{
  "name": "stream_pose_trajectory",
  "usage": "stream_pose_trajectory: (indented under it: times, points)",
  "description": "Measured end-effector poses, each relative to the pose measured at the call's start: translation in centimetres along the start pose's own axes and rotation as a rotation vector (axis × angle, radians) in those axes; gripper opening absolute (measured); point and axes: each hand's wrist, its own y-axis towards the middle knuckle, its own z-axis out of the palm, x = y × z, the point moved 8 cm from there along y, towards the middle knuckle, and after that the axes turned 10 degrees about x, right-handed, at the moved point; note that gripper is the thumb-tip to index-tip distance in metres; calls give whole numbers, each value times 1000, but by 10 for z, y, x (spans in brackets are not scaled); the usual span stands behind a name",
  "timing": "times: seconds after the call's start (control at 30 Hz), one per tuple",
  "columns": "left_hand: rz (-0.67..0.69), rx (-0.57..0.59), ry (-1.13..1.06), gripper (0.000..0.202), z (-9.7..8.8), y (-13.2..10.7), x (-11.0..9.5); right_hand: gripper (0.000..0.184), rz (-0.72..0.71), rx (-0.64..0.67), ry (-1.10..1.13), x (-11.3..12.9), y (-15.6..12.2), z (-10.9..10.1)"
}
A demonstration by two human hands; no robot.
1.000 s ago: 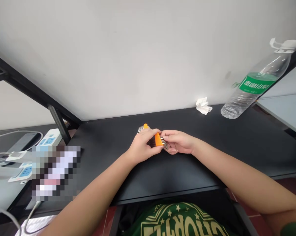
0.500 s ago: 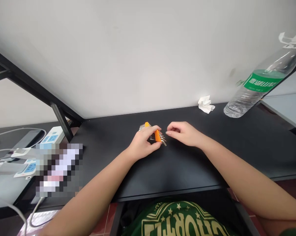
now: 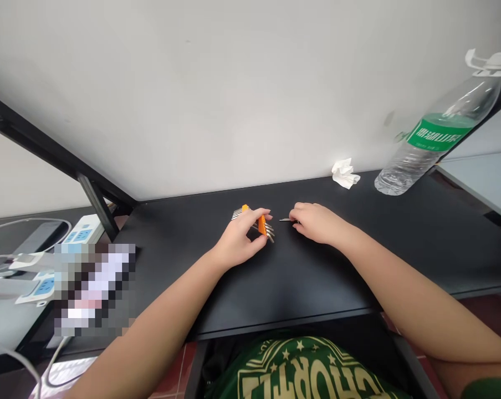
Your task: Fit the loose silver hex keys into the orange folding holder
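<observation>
An orange holder with several metal hex keys (image 3: pixel 261 225) rests on the black desk (image 3: pixel 317 282). My left hand (image 3: pixel 238 241) is closed around the holder, thumb and fingers gripping its sides. A little to the right, my right hand (image 3: pixel 315 221) pinches one thin metal hex key (image 3: pixel 284 220), whose tip sticks out to the left just above the desk. A small gap separates that key from the holder.
A crumpled white tissue (image 3: pixel 344 173) lies at the back by the wall. A clear water bottle with a green label (image 3: pixel 431 136) stands at the far right. White power strips with cables (image 3: pixel 42 271) sit on the left, beyond a black frame post (image 3: pixel 96 205).
My right hand has drawn away from the holder to the right, bringing one hex key out with it. My left hand has stayed on the holder.
</observation>
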Motion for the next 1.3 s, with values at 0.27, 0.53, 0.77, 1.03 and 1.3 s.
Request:
stream_pose_trajectory:
  times: [0.27, 0.53, 0.77, 1.03, 1.3]
  points:
    - [6, 3, 7, 58, 1, 0, -2, 16, 34, 15, -19, 1, 1, 1]
    - [-15, 18, 0, 61, 2, 1, 2, 13, 22, -58, 118, 12, -5, -8]
    - [-55, 4, -94, 58, 2, 1, 3, 12, -325, -347, 533, 36, -23, -38]
    - [-39, -13, -122, 53, 4, 0, 5, 13, -362, -462, 467, 41, -32, -43]
    - [-96, -19, -97, 52, 4, -2, 11, 18, -339, -427, 368, 43, -35, -43]
